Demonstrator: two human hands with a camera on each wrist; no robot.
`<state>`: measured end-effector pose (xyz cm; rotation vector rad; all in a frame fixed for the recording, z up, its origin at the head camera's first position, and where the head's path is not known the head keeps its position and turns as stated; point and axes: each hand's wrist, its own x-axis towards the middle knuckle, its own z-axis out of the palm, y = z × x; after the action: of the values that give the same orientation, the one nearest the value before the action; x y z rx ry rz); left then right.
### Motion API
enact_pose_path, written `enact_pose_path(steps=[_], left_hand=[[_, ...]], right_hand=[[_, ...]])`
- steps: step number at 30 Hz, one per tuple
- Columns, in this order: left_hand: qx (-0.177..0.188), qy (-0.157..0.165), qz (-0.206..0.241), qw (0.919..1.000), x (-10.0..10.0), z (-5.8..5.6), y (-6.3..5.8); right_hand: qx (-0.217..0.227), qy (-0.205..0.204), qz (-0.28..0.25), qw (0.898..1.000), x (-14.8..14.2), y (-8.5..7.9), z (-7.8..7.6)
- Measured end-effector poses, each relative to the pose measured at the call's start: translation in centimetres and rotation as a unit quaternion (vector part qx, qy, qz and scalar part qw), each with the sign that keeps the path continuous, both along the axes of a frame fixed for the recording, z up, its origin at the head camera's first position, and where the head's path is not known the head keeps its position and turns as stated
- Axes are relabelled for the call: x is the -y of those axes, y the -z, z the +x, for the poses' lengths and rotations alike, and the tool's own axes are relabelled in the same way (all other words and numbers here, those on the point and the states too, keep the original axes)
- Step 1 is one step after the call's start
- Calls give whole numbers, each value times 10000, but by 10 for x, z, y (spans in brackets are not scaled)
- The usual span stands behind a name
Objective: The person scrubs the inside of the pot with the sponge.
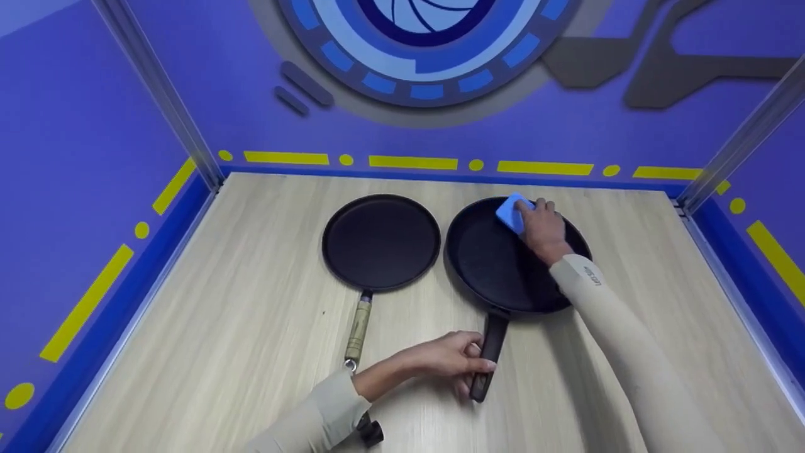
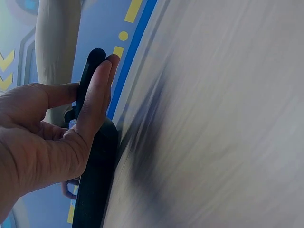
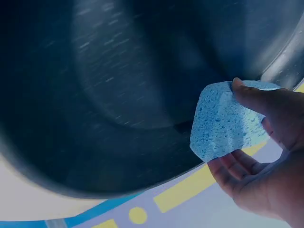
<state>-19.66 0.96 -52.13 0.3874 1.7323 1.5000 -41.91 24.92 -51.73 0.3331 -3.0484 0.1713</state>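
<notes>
A deep black frying pan [image 1: 497, 264] is on the right, its dark handle [image 1: 494, 343] pointing toward the person. My left hand [image 1: 449, 357] grips that handle near its end, thumb on one side and fingers on the other, as the left wrist view also shows. At the pan's far inner wall, my right hand [image 1: 543, 228] holds a light blue sponge [image 1: 512, 214]. In the right wrist view the thumb lies over the porous sponge [image 3: 225, 121] and the fingertips reach its other edge. Small pale specks or streaks show on the pan's inner surface [image 3: 104, 71].
A flat, round black griddle pan [image 1: 381, 242] with a patterned tan handle [image 1: 359, 330] lies to the left. Partly under the left forearm is a small black object [image 1: 371, 433]. Blue-purple panels [image 1: 402, 138] with yellow marks border the wooden tabletop [image 1: 251, 251] at the back and sides.
</notes>
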Motion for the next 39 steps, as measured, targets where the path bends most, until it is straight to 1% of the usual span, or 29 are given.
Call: enact_pose_path(steps=[3, 6, 9, 13, 15, 18, 23, 25, 27, 30, 33, 36, 39], left_hand=[[-16, 30, -25, 10000, 0, -1, -1], [-5, 120, 12, 9999, 1, -1, -1], [60, 211, 93, 9997, 0, -1, 0], [80, 257, 152, 9995, -1, -1, 1], [47, 272, 147, 9995, -2, -1, 1], [18, 269, 142, 9995, -2, -1, 1], [6, 302, 101, 9995, -1, -2, 0], [30, 320, 114, 9994, -1, -2, 0], [83, 324, 155, 9993, 0, -3, 0], [154, 304, 169, 9993, 0, -3, 0], [164, 295, 133, 9993, 0, -3, 1], [115, 278, 99, 9995, 0, -4, 2], [97, 317, 80, 9994, 0, -5, 2]], right_hand=[[11, 3, 22, 10000, -5, 2, 1], [-154, -244, 6, 9996, -3, 7, 2], [-449, -723, -26, 9964, 6, 11, 4], [-728, -1404, -124, 9873, 23, 12, 8], [-727, -1683, -239, 9828, 30, 12, 11], [-611, -2108, -460, 9745, 37, 11, 18], [-215, -2798, -845, 9561, 36, 7, 36], [3, -2989, -906, 9500, 32, 3, 43], [332, -3094, -852, 9465, 29, -1, 50], [901, -3113, -544, 9445, 24, -9, 57], [1410, -2976, -150, 9441, 20, -17, 60], [1649, -2808, 57, 9455, 14, -21, 60], [1806, -2624, 35, 9479, 6, -23, 56]])
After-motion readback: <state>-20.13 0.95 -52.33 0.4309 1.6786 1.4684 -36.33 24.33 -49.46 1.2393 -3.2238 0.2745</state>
